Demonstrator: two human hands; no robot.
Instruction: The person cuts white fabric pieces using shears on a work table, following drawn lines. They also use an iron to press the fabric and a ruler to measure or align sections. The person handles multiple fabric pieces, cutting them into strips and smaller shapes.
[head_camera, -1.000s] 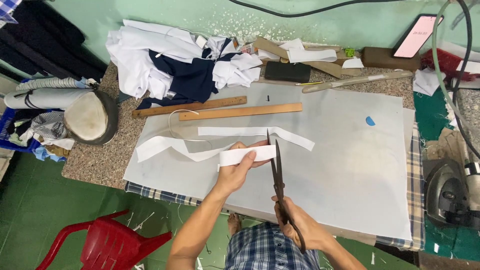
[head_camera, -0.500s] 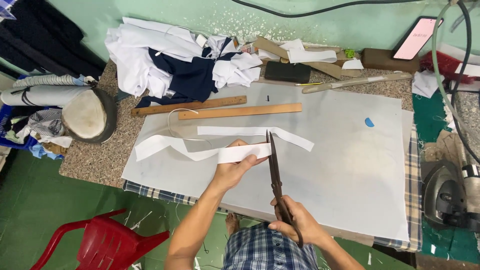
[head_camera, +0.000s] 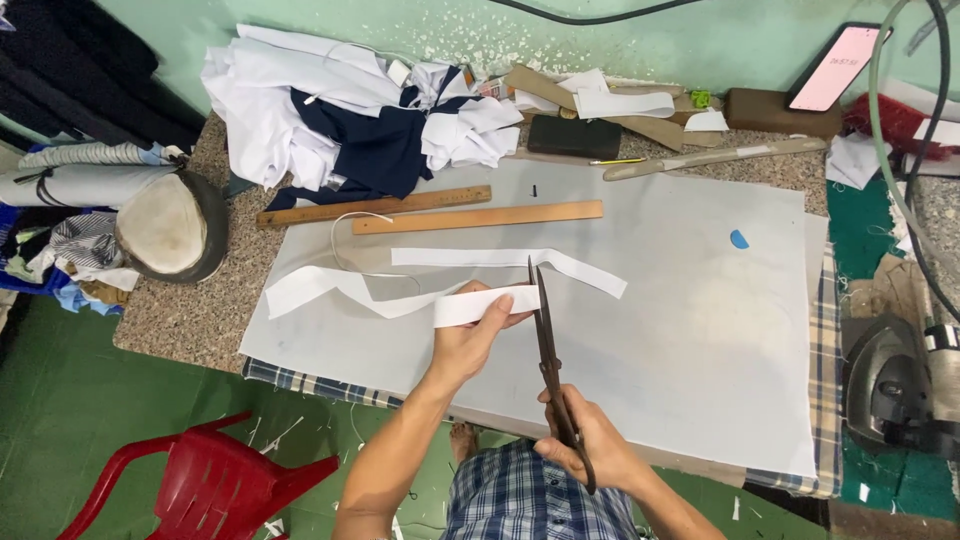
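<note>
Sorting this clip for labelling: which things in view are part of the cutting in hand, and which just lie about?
In use:
- left hand holding the white fabric strip
- right hand working the scissors

Lying about:
- two wooden rulers
- pile of white and navy cloth
- blue chalk
- phone
- iron
- red chair

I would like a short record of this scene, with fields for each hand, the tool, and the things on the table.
left hand: holds the end of a white fabric strip
right hand: closed on the handles of the scissors
scissors: long, dark, blades at the strip's end
work surface: pale sheet on the table
nearby: two wooden rulers, blue chalk, pile of clothes
</note>
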